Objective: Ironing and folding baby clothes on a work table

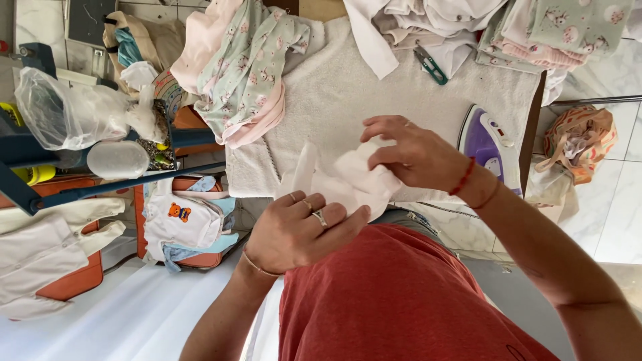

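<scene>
Both hands grip one small white garment (348, 177), held in the air just over the near edge of the tabletop (334, 100), which is covered with a white towel. The left hand (297, 230) pinches the garment's lower edge between thumb and fingers, rings showing on two fingers. The right hand (408, 150) closes over the upper part, fingers curled into the cloth. The piece looks crumpled and only partly spread, so I judge its smoothing or folding barely begun; it does not yet lie flat on the towel.

Near the right edge of the tabletop lies a purple and white iron (488, 140), untouched. Along the far edge sit heaps of baby clothes: a floral pile (251, 73) towards the left corner, and white and patterned ones (528, 30) to the right, with small green-handled snips (428, 63) beside them. These heaps look unsorted. Off the left edge, a white top with a bear print (180, 224) lies on an orange case.
</scene>
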